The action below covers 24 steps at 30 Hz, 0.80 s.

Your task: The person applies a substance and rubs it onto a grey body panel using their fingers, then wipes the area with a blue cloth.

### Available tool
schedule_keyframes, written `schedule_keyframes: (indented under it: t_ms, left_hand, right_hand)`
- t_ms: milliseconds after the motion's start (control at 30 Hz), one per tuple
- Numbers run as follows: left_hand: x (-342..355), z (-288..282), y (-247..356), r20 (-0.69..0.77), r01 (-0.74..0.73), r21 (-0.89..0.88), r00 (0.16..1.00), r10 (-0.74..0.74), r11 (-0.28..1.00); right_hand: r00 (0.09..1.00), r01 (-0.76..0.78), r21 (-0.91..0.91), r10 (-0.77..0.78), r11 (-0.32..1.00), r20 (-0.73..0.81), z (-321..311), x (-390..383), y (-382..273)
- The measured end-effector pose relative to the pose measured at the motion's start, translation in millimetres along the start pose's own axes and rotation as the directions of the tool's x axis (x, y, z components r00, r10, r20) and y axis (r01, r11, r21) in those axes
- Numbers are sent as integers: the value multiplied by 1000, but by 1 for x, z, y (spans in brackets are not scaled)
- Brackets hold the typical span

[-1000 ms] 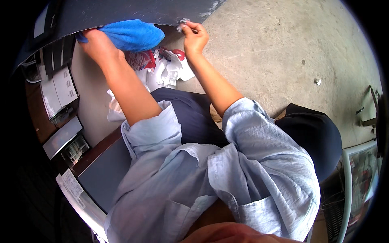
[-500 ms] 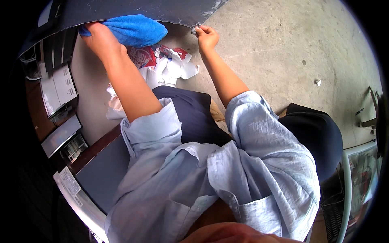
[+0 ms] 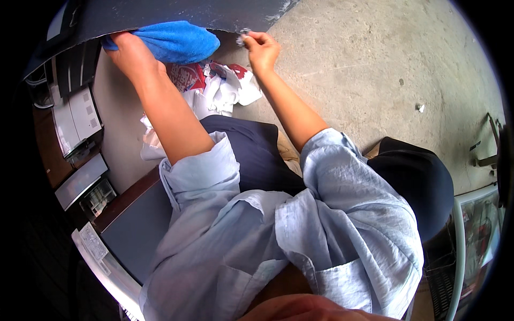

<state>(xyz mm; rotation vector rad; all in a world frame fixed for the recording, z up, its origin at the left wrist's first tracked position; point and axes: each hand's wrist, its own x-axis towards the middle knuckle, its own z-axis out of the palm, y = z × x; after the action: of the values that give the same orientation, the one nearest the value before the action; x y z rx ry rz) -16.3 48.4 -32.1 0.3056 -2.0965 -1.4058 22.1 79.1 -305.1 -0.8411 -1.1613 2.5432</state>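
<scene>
At the edge of a dark panel (image 3: 214, 13), my left hand (image 3: 128, 47) grips a blue cloth (image 3: 179, 41). Its fingertips are hidden by the cloth and the panel. The cloth bulges out to the right of the hand, below the panel's edge. My right hand (image 3: 263, 51) is closed, pinching a small, shiny grey crumpled piece (image 3: 242, 38) between thumb and fingers. That piece is beside the panel's lower edge, right of the cloth; whether it touches the panel I cannot tell.
Torn white paper with red print (image 3: 217, 88) lies on the concrete floor (image 3: 375, 59) below my hands. A small white scrap (image 3: 420, 108) is farther right. White and dark appliances (image 3: 77, 117) stand at the left. A glass-topped case (image 3: 476, 241) is at the lower right.
My right hand has moved left along the panel's edge, carrying the small grey piece closer to the blue cloth. My left hand and the cloth have barely shifted.
</scene>
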Motion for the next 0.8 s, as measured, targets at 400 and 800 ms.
schedule_keyframes:
  t_ms: [400, 800]
  left_hand:
    - [6, -2, -4, 25, -21, -17, 999, 21, 1000]
    - [-5, -3, 4, 17, 1, 25, 1000, -1, 1000]
  right_hand:
    - [997, -30, -76, 24, 997, -67, -11, 10, 7]
    - [991, -97, 25, 99, 995, -92, -6, 14, -4]
